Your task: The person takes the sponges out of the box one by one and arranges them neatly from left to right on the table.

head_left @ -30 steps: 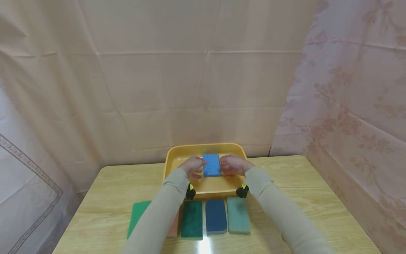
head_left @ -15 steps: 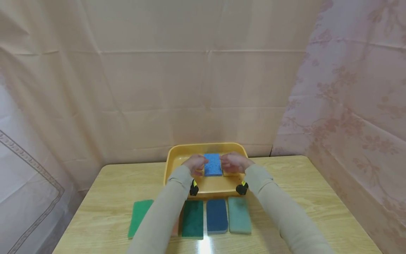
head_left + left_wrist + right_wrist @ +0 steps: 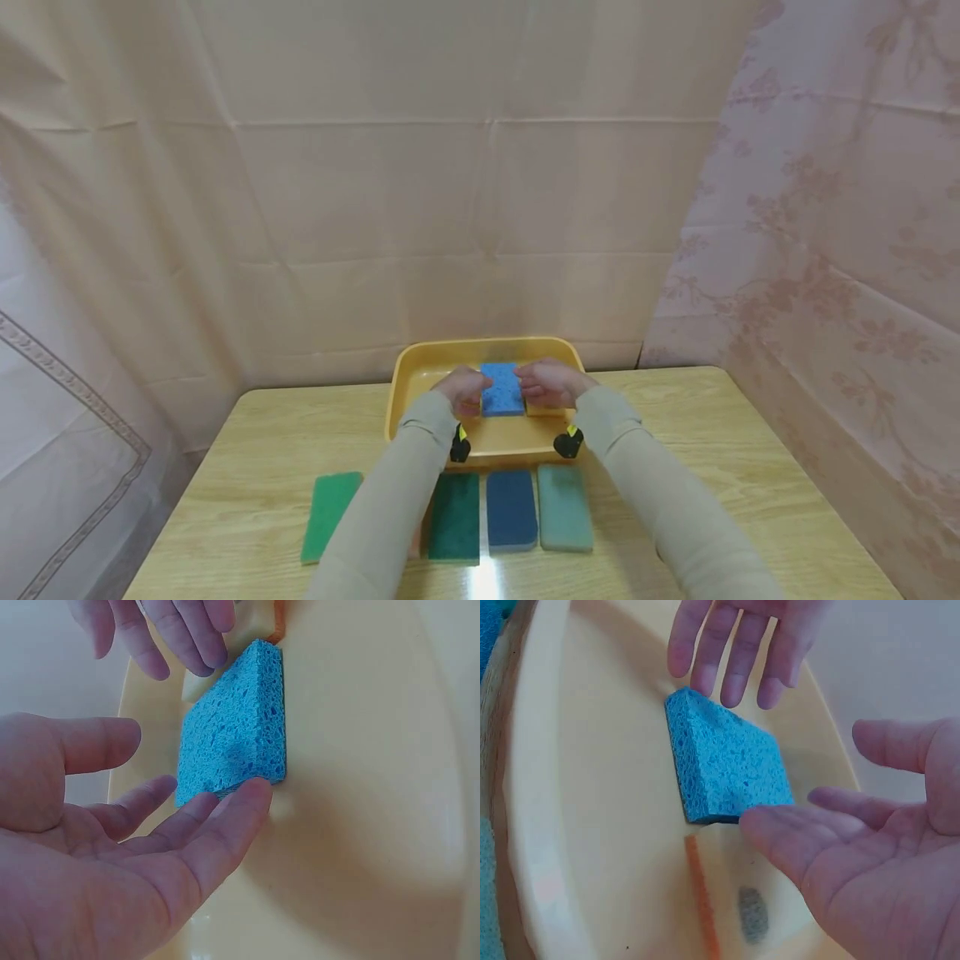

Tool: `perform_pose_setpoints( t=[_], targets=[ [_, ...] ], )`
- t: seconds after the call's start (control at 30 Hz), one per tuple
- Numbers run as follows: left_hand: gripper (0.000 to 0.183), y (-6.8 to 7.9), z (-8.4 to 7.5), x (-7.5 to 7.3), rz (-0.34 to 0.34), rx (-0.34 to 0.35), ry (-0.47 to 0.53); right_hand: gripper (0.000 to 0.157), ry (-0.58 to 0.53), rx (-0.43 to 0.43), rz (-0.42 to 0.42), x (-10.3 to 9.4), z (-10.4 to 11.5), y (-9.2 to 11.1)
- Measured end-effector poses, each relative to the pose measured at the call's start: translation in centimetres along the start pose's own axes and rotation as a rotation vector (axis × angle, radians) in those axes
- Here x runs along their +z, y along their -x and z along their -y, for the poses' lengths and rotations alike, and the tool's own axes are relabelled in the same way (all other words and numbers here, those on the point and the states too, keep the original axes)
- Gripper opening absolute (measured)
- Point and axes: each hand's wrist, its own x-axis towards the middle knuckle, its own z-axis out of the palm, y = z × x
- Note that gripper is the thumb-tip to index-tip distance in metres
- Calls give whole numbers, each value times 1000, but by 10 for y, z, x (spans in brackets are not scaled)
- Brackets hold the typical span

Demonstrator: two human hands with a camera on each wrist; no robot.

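Observation:
A blue sponge [image 3: 502, 390] lies in the yellow tray [image 3: 502, 437], between the two hands. My left hand [image 3: 461, 388] is at its left side. In the left wrist view the fingers [image 3: 225, 832] are extended, with the fingertips at the sponge's near edge; whether they press it I cannot tell. On the opposite side is my right hand [image 3: 553, 384], its fingers [image 3: 795, 838] straight and the tips by the sponge's edge. Beside the blue sponge, partly under the right hand, lies a cream sponge [image 3: 731, 900] with an orange side and a dark oval mark.
In front of the tray several pads lie in a row on the wooden table [image 3: 742, 467]: a green pad [image 3: 328, 517], a dark green pad [image 3: 454, 518], a navy pad [image 3: 512, 511] and a pale teal pad [image 3: 565, 508]. The left sleeve mostly hides a pinkish one [image 3: 416, 543].
My left hand has shifted slightly right and its lower fingers have drawn up toward the sponge. The left sleeve uncovers more of the green pad. The blue sponge stays in place.

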Motion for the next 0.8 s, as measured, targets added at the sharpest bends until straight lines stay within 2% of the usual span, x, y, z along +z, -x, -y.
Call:
perform_pose_setpoints(
  t=[0.1,0.27,0.37,0.77,0.8],
  targets=[
    [46,0,0,0,2,-4,12,58,15,27,-2,0,-3,0],
    [51,-1,1,-1,9,-9,20,67,7,81,32,5,-7,1],
    [53,-4,2,0,9,-18,27,70,9,84,46,7,-7,1],
    [50,-7,5,2,6,-34,49,61,148,100,8,12,-3,0],
    [51,-7,5,2,6,-30,46,52,170,99,9,12,-3,0]
  ],
)
